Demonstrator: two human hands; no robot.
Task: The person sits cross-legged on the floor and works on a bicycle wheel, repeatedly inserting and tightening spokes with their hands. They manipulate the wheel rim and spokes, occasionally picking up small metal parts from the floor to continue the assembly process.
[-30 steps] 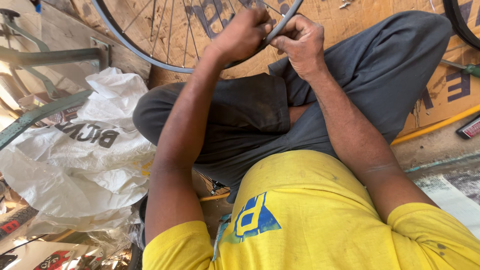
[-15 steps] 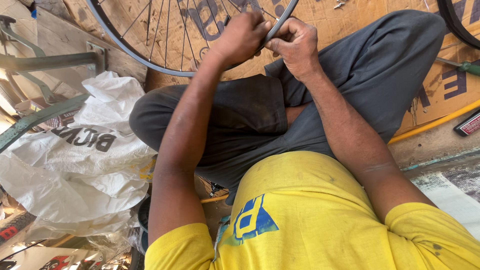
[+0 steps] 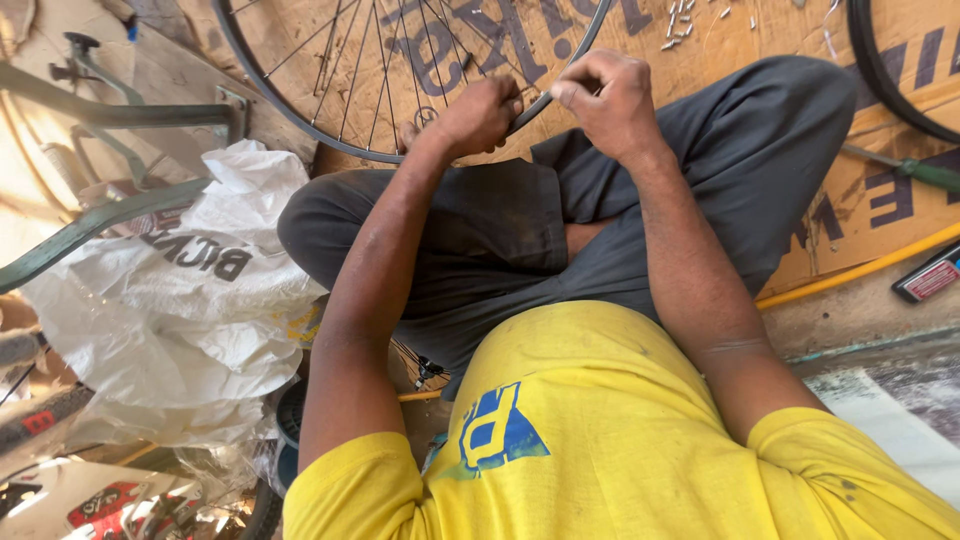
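The spoked metal bicycle wheel rim lies flat on the printed brown cardboard sheet ahead of the person's crossed legs, its near edge resting against the knees, where both hands meet it.

Nearest the camera is the person's yellow cotton shirt with a blue print, and beyond it the dark grey trousers folded into a cross-legged seat. To the left of the legs sits a crumpled white plastic sack with black lettering, with a pale green metal bicycle frame tube running over it.

The left hand is curled into a tight fist on the rim's near edge, fingers wrapped round it. The right hand is just beside it, fingers pinched narrowly at the same stretch of rim; whether it holds a small part between them I cannot tell.

Farther right, a thin yellow hose crosses the floor and a green-handled screwdriver lies on the cardboard. At the far edge, small silver spoke nipples are scattered.
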